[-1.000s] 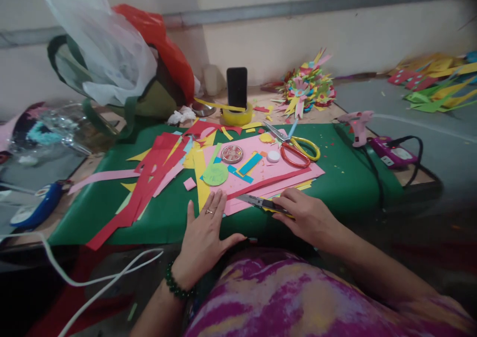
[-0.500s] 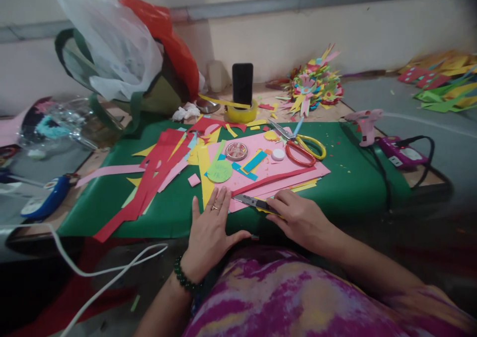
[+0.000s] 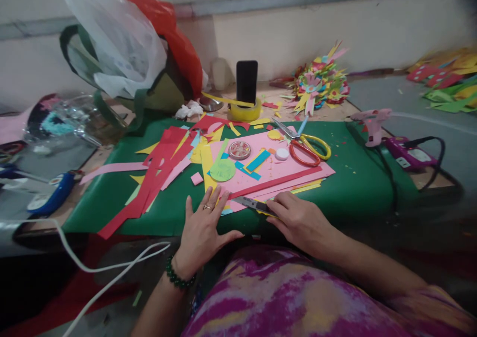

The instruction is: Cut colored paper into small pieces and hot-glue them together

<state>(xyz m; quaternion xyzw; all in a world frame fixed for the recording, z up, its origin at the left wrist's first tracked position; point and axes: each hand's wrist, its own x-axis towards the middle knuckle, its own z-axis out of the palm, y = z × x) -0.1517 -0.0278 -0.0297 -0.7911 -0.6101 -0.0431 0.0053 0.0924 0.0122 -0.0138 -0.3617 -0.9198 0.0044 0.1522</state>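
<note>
Left hand point(image 3: 203, 227) lies flat, fingers spread, steadying the pink paper point(image 3: 276, 170). Right hand point(image 3: 298, 220) grips the craft knife point(image 3: 253, 204), blade against the paper's edge.

A paper-craft workspace, likely in a home. Just beyond the fingers point(image 3: 208, 200), the low bench point(image 3: 357, 188) carries green sheet, coloured paper strips point(image 3: 160, 170) and pink sheets point(image 3: 268, 170); farther off lie scissors point(image 3: 303, 145), a tape roll point(image 3: 244, 112) and a glue gun point(image 3: 372, 123), with finished paper flowers point(image 3: 320, 83) by the wall.
</note>
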